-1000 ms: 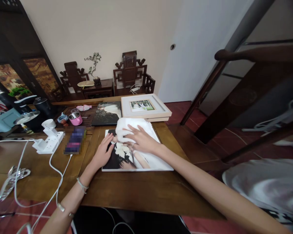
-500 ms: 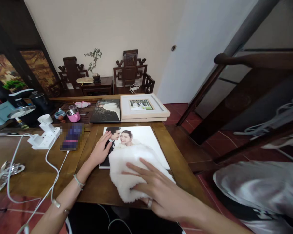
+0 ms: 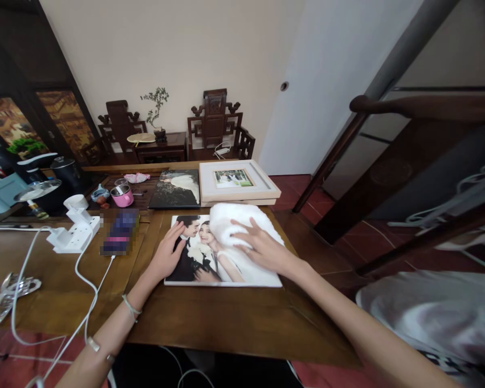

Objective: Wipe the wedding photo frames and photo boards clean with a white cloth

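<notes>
A wedding photo panel (image 3: 230, 272) lies flat on the wooden table (image 3: 218, 318), showing a couple in a dark suit and white dress. My left hand (image 3: 168, 256) rests on the panel's left side, its fingers stretched out and holding nothing. Over the panel's upper right, my right hand (image 3: 264, 248) presses and holds a white fluffy cloth (image 3: 224, 218), fingers spread across it. The cloth is bunched and hides that corner of the panel, reaching past its edge.
Behind the panel are a dark photo panel (image 3: 175, 188) and a pale framed picture (image 3: 262, 186). To the left are a phone (image 3: 119, 231), a white power strip (image 3: 78, 231) with cables, a pink cup (image 3: 122, 196) and a glass-lidded pot (image 3: 42, 196). A wooden chair (image 3: 339, 183) stands right.
My right hand has pushed the white cloth from the panel's lower middle to its upper right, uncovering the lower part of the photo. My left hand stays on the panel's left side.
</notes>
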Demonstrator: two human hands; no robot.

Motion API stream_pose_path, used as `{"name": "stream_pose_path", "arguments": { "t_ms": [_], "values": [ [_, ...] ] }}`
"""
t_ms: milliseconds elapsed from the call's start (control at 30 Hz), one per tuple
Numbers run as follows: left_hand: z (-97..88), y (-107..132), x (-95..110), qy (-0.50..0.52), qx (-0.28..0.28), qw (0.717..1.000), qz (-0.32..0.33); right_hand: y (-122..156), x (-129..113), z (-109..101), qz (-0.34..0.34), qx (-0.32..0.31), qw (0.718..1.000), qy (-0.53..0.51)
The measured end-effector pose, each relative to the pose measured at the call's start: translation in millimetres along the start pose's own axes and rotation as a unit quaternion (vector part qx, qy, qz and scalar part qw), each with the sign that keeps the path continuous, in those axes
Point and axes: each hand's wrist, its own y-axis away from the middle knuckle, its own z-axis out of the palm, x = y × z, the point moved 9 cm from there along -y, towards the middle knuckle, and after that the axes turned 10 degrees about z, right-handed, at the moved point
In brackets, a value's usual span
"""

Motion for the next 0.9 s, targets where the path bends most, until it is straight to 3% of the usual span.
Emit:
{"name": "stream_pose_path", "arguments": {
  "t_ms": [167,267,367,567,667,767,900],
  "values": [
    [5.0,-0.3,-8.4,0.022,0.001,1.000,0.005,73.7,-61.6,5.1,-0.062,-0.088,0.994,-0.029],
    [8.9,-1.0,-14.9,0.033,-0.003,0.999,0.001,94.2,-83.0,4.4,-0.098,-0.129,0.986,-0.027],
    [9.3,-0.8,-15.4,0.025,-0.002,1.000,0.001,79.2,-68.9,-1.6,-0.089,-0.107,0.990,-0.030],
    [6.6,0.7,-6.6,0.011,-0.012,1.000,0.000,0.8,0.6,-6.3,-0.041,-0.023,0.999,-0.026],
    [5.4,0.3,-4.6,0.012,-0.016,1.000,-0.003,-26.7,21.5,-6.9,-0.021,0.004,1.000,-0.020],
    [4.6,-0.3,-4.2,0.010,-0.014,1.000,0.000,-29.0,24.1,-7.2,-0.009,0.014,1.000,-0.023],
    [4.4,-0.2,-5.2,0.006,-0.007,1.000,0.002,10.9,0.5,-3.2,-0.027,0.007,0.999,-0.022]
  ]
}}
